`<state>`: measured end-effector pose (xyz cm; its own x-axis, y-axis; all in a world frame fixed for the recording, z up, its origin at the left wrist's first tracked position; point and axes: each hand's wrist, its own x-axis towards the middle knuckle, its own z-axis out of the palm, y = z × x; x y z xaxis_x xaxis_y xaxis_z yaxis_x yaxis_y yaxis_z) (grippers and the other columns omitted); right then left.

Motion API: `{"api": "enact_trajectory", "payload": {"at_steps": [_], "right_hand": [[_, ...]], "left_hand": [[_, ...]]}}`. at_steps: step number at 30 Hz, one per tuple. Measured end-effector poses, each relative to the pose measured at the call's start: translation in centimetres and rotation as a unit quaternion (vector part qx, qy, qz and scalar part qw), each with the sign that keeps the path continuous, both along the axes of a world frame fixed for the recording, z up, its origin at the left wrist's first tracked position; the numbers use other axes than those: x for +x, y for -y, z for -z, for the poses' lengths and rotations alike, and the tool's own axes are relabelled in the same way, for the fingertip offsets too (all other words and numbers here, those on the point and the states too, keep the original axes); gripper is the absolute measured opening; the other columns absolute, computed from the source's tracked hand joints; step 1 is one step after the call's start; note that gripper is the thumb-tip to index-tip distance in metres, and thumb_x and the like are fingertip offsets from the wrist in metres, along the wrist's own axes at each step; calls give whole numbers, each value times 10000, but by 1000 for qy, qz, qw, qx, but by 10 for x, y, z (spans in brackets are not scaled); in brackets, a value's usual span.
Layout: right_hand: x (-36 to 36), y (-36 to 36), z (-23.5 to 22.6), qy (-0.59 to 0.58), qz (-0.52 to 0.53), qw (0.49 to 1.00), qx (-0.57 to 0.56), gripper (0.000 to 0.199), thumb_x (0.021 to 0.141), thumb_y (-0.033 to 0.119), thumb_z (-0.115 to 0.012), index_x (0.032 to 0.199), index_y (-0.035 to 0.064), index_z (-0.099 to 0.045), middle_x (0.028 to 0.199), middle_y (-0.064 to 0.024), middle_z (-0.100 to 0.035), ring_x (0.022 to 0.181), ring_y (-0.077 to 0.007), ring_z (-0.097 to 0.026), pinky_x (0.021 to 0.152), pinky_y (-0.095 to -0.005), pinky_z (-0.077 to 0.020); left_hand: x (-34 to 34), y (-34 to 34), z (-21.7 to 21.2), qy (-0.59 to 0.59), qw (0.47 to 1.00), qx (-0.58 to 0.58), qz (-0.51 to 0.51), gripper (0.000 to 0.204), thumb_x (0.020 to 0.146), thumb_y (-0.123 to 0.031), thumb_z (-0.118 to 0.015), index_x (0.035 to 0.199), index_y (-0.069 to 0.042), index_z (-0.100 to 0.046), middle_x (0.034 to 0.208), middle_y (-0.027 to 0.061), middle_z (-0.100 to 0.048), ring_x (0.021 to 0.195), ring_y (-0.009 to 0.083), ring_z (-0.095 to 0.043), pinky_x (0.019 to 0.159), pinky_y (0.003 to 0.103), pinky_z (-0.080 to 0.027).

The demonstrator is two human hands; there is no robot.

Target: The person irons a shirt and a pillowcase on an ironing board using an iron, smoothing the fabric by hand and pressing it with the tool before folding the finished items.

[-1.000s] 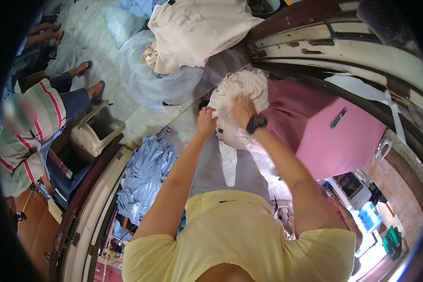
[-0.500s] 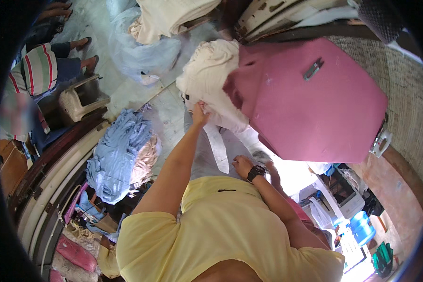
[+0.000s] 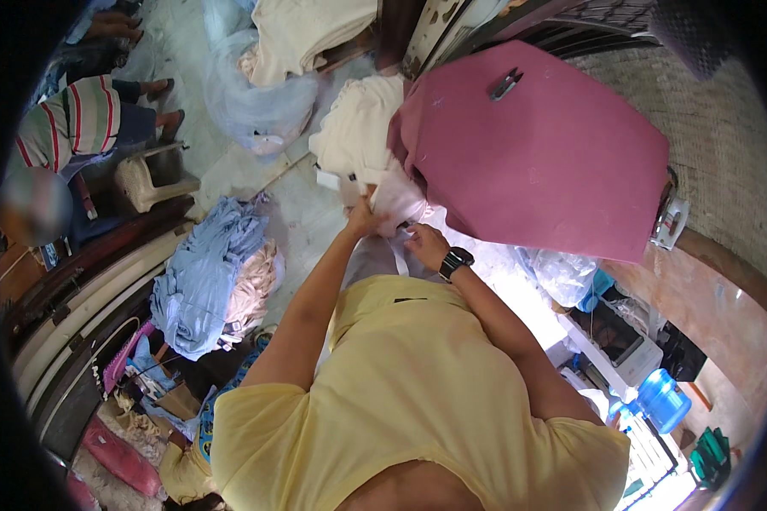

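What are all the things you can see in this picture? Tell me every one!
cream cloth: one bundle, cream-white, at the left edge of the pink table
pink table: one, pink, upper right
clip tool: one, dark, on the pink table
blue clothes pile: one, light blue, on the floor at left
clear plastic bag: one, see-through, upper left
seated person: one, striped shirt, far left
water jug: one, blue, lower right
wristwatch: one, black, right wrist
left hand: gripping the cream cloth
right hand: touching the cloth's lower edge
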<state>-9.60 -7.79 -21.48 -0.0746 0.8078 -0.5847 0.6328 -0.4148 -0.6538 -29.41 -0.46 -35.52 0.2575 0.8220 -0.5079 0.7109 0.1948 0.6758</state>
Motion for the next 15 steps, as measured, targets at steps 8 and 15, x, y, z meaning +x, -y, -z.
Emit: {"api": "enact_trajectory", "payload": {"at_steps": [8, 15], "right_hand": [[46, -13, -37, 12, -54, 998, 2, 376, 825, 256, -718, 1102, 12, -642, 1050, -174, -671, 947, -297, -659, 837, -387, -522], [133, 9, -58, -158, -100, 982, 11, 432, 898, 325, -668, 1158, -17, -624, 1028, -165, -677, 952, -243, -659, 804, -355, -520]], "left_hand": [[43, -31, -94, -182, 970, -19, 163, 451, 826, -202, -645, 1196, 42, -560, 1048, 262, -655, 972, 337, -665, 808, 456, -532], [60, -2, -47, -172, 978, -62, -99, 775, 744, -570, -728, 1248, -2, -573, 1082, 191, -680, 951, 303, -676, 805, 397, -536]]}}
